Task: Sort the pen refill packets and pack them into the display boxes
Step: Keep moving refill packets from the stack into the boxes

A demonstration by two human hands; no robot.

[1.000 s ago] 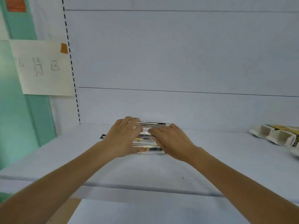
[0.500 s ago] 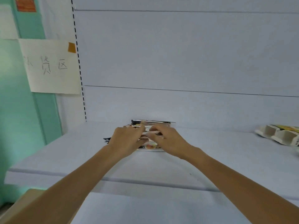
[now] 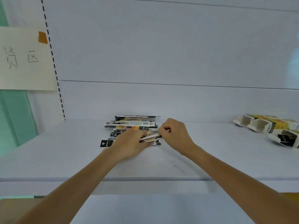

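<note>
Pinching a slim white packet (image 3: 151, 137) between them, both hands meet over the near edge of a loose pile of refill packets (image 3: 134, 124), which lies on the white shelf (image 3: 210, 152) close to the back panel. The right hand (image 3: 175, 136) has its fingers curled in and pressed together, nipping the packet's right end. The left hand (image 3: 129, 144) lies palm down on the front of the pile, fingers bent round the packet's left end; how its thumb sits cannot be told. The packet slants up toward the right hand. At the far right of the shelf, well apart from the pile, several open display boxes (image 3: 262, 126) lie on their sides. On the left hangs a handwritten paper sign (image 3: 24, 62), held by brown tape (image 3: 42, 37) at its top corner.
</note>
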